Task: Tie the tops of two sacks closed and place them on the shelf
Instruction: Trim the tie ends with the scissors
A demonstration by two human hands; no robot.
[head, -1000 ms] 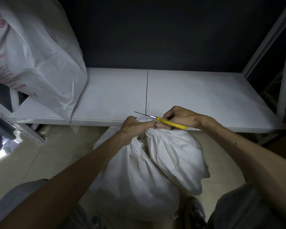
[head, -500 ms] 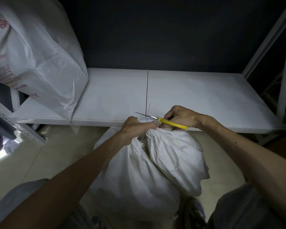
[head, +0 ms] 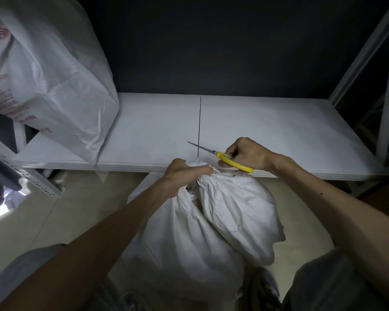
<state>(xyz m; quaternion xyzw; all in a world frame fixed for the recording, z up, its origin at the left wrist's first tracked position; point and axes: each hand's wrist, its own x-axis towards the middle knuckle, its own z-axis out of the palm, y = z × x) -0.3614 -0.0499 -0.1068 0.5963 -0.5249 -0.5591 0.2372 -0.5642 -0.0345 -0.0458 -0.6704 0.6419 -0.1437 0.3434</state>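
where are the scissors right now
In the head view the scissors are held in the right hand, mid-frame over the front edge of the shelf, just above the bunched top of the sack that the left hand grips.

- With the forearm stretched forward, the left hand curls its fingers round the gathered neck of the sack.
- Just beside it, the right hand grips the scissors.

View: we have one, worn on the head.
Facing: forward and down.
Nearness: close; the left hand gripping the sack neck sits near mid-frame.
Right of the grip: right hand, scissors.
Beyond the grip: shelf, dark wall.
Below the grip: floor.
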